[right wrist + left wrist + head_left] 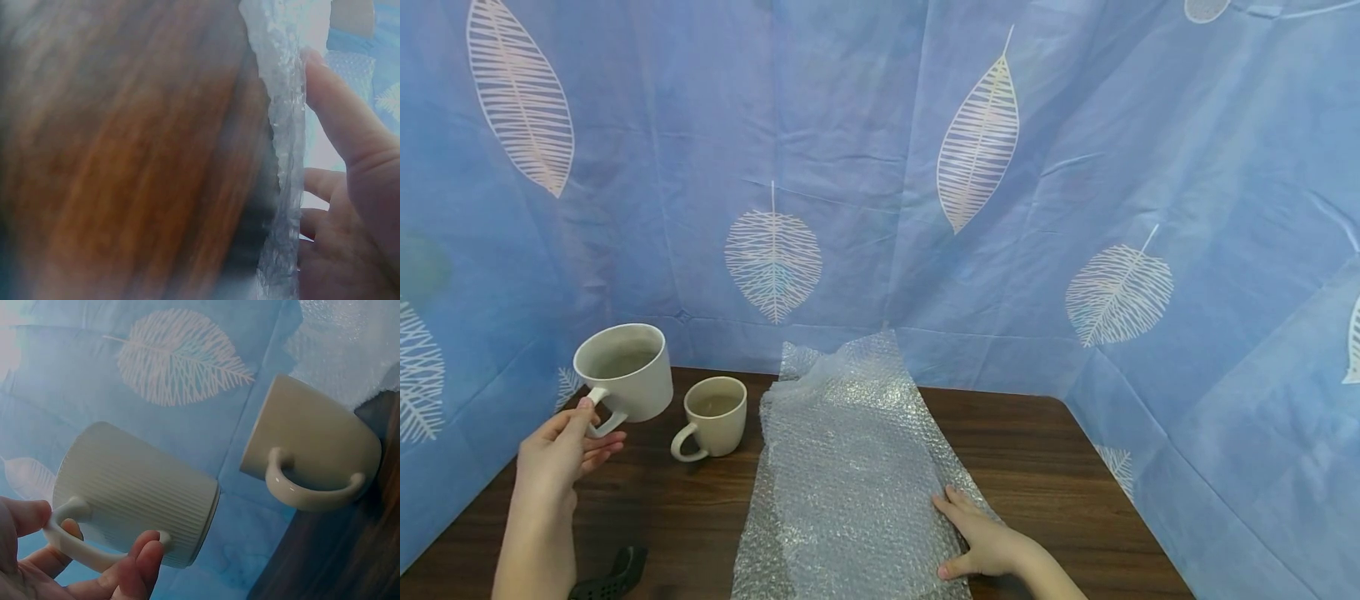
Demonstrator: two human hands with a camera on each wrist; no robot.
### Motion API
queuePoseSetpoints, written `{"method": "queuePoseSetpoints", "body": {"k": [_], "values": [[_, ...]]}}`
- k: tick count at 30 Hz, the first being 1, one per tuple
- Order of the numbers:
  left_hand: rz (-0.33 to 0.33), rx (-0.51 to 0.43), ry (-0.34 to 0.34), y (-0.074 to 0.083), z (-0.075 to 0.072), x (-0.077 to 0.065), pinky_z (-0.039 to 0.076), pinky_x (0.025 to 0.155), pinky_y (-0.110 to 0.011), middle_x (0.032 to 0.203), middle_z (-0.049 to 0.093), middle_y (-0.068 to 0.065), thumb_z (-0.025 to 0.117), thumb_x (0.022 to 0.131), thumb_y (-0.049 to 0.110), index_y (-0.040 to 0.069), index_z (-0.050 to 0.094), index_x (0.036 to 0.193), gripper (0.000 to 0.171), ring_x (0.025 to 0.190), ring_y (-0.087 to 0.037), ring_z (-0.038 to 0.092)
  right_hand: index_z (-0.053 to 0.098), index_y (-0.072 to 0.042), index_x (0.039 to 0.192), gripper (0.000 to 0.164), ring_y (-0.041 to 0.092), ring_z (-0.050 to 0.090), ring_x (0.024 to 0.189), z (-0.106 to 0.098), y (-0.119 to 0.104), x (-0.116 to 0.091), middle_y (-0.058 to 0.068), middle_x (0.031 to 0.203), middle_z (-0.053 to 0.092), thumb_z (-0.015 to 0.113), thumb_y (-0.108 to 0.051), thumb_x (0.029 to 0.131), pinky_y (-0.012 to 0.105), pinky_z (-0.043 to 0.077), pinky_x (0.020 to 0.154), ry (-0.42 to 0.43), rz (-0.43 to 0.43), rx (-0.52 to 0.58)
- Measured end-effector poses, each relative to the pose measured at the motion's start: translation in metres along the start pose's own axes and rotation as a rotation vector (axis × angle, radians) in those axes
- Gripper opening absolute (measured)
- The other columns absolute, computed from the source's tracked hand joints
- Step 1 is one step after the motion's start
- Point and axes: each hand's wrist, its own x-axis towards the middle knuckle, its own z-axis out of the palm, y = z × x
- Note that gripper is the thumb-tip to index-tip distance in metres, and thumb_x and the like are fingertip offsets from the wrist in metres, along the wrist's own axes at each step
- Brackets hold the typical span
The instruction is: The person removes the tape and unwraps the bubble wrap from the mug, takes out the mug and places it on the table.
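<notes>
By its handle, my left hand (561, 450) holds a white mug (638, 387) above the table's left side. Fine vertical ribs cover that mug (137, 494) in the left wrist view, with thumb and fingers about the handle. Just right of it a cream mug (724, 422) stands upright on the table, handle toward the left front. My right hand (981, 537) rests with spread fingers on the right edge of a layered sheet of bubble wrap (857, 467). In the right wrist view the wrap's edge (284, 156) runs along the fingertips.
The dark wooden table (1045, 467) backs onto a blue cloth (865, 150) with white leaf prints, which also hangs at both sides. The far end of the wrap reaches up against this cloth. A black strap (613, 575) shows by the left forearm.
</notes>
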Motion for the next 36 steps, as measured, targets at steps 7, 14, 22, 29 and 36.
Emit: {"method": "queuePoseSetpoints", "body": {"k": [7,14,22,29,36], "values": [[-0.042,-0.030,0.019,-0.007,-0.001,0.007,0.052,0.054,-0.023,0.069,0.062,0.005,0.044,0.098,0.048,0.002,0.050,0.100,0.047,0.060,-0.009,0.066,0.026,0.002,0.149,0.099,0.051,0.007,0.138,0.000,0.001,0.001,0.032,0.153,0.008,0.077,-0.042,0.077,0.071,0.016,0.100,0.002,0.003,-0.008],[-0.061,-0.053,0.047,-0.016,0.001,0.014,0.051,0.050,-0.023,0.063,0.063,0.004,0.044,0.100,0.044,0.004,0.052,0.095,0.041,0.057,-0.009,0.065,0.026,0.002,0.149,0.099,0.051,0.007,0.138,0.000,0.000,0.000,0.032,0.152,0.009,0.077,-0.042,0.076,0.071,0.017,0.099,0.004,-0.002,-0.014],[-0.057,-0.075,0.079,-0.032,0.002,0.028,0.051,0.050,-0.025,0.064,0.064,0.001,0.047,0.098,0.046,0.004,0.054,0.095,0.044,0.057,-0.012,0.066,0.025,0.001,0.149,0.099,0.050,0.007,0.138,0.000,0.001,0.000,0.031,0.153,0.008,0.076,-0.043,0.077,0.071,0.016,0.099,0.006,0.000,-0.018],[-0.065,-0.061,0.079,-0.050,-0.001,0.044,0.053,0.053,-0.027,0.066,0.063,0.002,0.049,0.095,0.052,0.003,0.053,0.100,0.049,0.059,-0.012,0.067,0.025,0.001,0.150,0.100,0.050,0.006,0.138,0.001,0.003,0.000,0.031,0.153,0.007,0.076,-0.044,0.077,0.071,0.016,0.100,0.005,-0.002,-0.006],[-0.103,-0.145,0.066,-0.102,-0.013,0.093,0.055,0.055,-0.030,0.073,0.063,0.000,0.058,0.084,0.062,0.009,0.056,0.102,0.056,0.064,-0.017,0.069,0.025,0.002,0.149,0.100,0.051,0.006,0.138,0.001,0.004,0.001,0.032,0.152,0.007,0.076,-0.043,0.077,0.071,0.016,0.100,0.005,-0.010,-0.009]]}}
